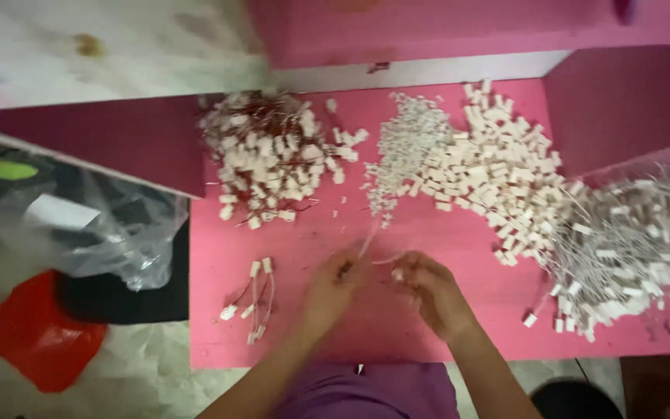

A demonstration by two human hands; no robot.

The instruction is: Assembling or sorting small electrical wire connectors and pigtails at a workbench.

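Note:
My left hand (pixel 333 289) and my right hand (pixel 432 293) meet over the near middle of a pink table (pixel 312 240). Both pinch a thin pale wire (pixel 378 256) with a small white connector at its end; motion blur hides the exact grip. A pile of small white connectors (pixel 406 147) lies just beyond my hands. Left of it sits a heap of white plugs with reddish wires (pixel 269 155). Several finished wired pieces (pixel 251 299) lie at the near left.
A large pile of white plastic housings (pixel 498 167) spreads at the right, beside a clear bag of white wired connectors (pixel 630 248). A clear plastic bag (pixel 94 225) and a red cloth (pixel 36 337) lie left of the table. A pink wall (pixel 622 101) stands behind.

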